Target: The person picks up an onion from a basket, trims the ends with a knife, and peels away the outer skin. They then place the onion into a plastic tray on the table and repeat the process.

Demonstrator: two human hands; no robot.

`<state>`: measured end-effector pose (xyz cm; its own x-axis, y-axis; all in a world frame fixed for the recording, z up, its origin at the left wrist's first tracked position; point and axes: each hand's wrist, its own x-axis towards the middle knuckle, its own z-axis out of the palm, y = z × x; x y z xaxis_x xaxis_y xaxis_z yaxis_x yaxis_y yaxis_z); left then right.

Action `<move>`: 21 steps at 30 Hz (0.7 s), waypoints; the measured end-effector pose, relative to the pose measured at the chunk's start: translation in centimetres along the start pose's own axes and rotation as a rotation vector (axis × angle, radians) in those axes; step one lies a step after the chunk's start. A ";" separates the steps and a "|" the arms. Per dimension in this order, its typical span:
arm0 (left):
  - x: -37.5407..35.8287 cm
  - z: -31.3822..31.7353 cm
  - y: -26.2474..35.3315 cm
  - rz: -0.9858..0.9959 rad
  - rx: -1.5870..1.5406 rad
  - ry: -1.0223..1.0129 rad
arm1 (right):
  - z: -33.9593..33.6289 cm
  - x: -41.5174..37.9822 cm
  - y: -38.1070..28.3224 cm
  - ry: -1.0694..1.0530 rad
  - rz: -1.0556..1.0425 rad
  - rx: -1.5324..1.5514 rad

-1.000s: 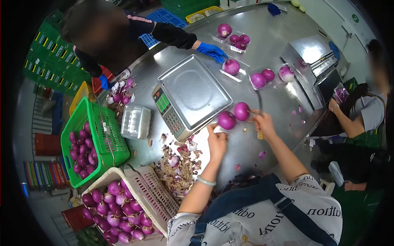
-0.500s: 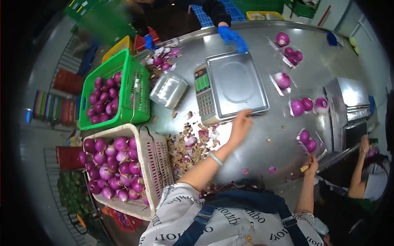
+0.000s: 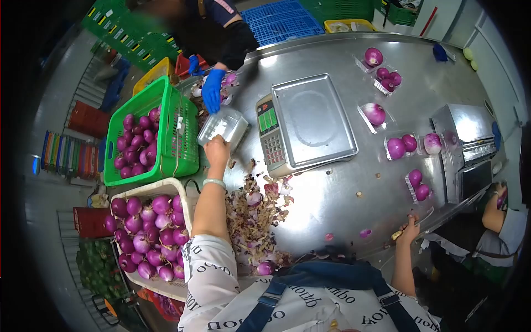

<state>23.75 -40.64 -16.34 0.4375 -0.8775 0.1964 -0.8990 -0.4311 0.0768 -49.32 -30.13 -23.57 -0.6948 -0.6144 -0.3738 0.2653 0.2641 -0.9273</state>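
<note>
My left hand (image 3: 217, 148), a bangle on its wrist, is closed at the near edge of a stack of clear plastic trays (image 3: 228, 126). A co-worker's blue-gloved hand (image 3: 212, 93) is right at the stack's far side. My right hand (image 3: 410, 229) grips a knife (image 3: 396, 235) with a yellowish handle, its thin blade pointing away to the right. Beyond that hand, a tray with two peeled red onions (image 3: 421, 192) lies on the steel table (image 3: 343, 205). The scale (image 3: 315, 122) stands between my hands with a bare pan.
Red onions fill a green crate (image 3: 191, 138) and a white crate (image 3: 185, 213) on the left. Onion skins (image 3: 249, 216) are heaped beside the white crate. More trayed onions (image 3: 374, 114) and a steel machine (image 3: 470, 133) occupy the right. Another person's arm (image 3: 494, 213) shows at far right.
My left hand has moved left from the scale's near edge to the plastic trays. The co-worker's gloved hand has also swung from the scale to the trays. My right hand keeps the knife.
</note>
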 end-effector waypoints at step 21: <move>-32.6 -13.5 16.0 0.663 -0.425 -0.173 | 14.3 -15.0 -1.1 -1.072 -0.243 -0.762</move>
<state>-5.11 -16.14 -8.33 -0.2241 -0.9579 0.1796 -0.8872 0.2768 0.3692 -29.65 -31.80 -17.23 0.2863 -0.8882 -0.3594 -0.4703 0.1966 -0.8603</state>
